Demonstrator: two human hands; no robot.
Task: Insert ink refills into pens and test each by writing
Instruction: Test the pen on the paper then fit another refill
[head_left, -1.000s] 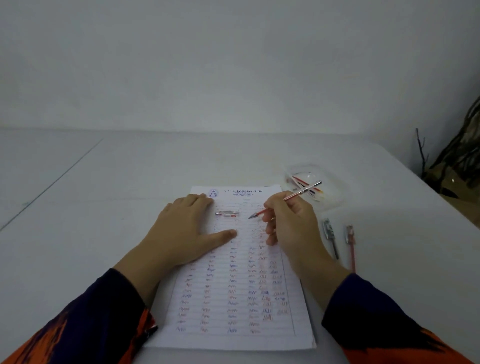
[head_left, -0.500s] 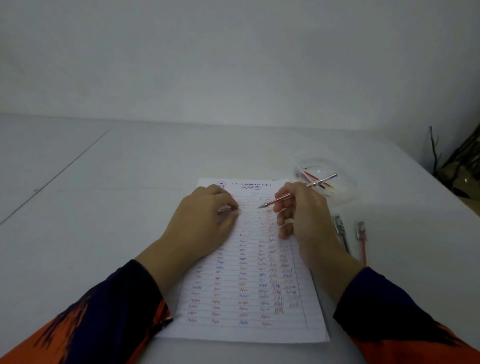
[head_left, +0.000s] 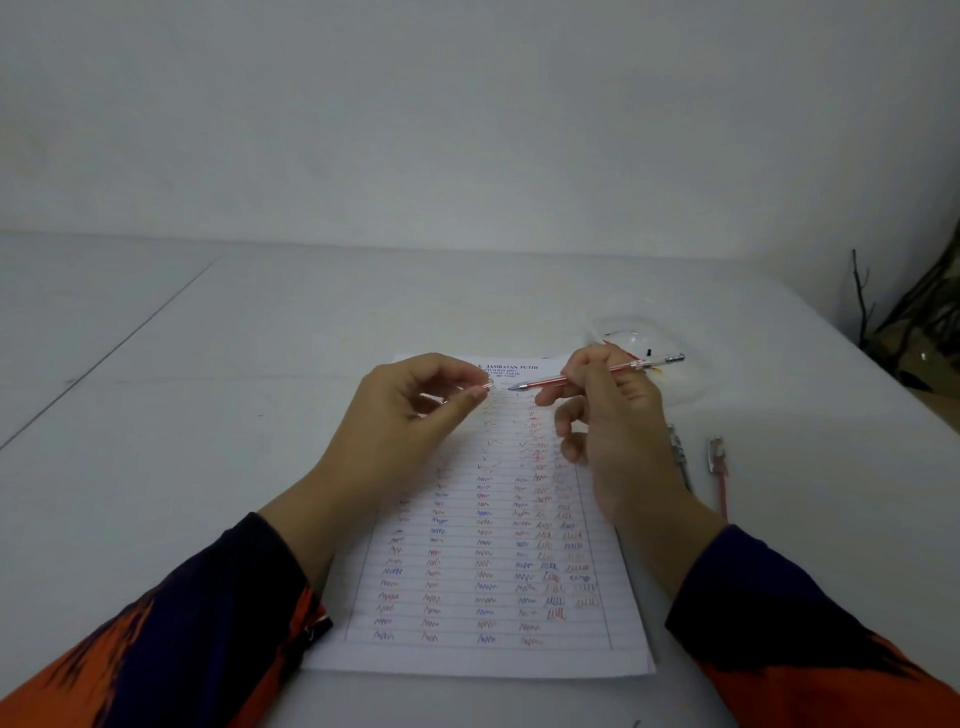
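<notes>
Capping the tested pen: the right hand (head_left: 618, 415) grips the red pen (head_left: 582, 375) above the scribbled sheet (head_left: 493, 571) near the tabletop's right edge; the left hand (head_left: 410, 415) pinches the clear cap (head_left: 480, 388). Align both axes, then push straight.

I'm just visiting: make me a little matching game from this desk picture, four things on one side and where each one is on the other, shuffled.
Things:
1. red pen
2. pen cap
3. clear dish
4. lined sheet

Places:
A. flat on the table, under both forearms
B. pinched in the left hand
C. in the right hand's grip, tip pointing left
D. on the table behind the right hand

Pairs: 1-C, 2-B, 3-D, 4-A
</notes>
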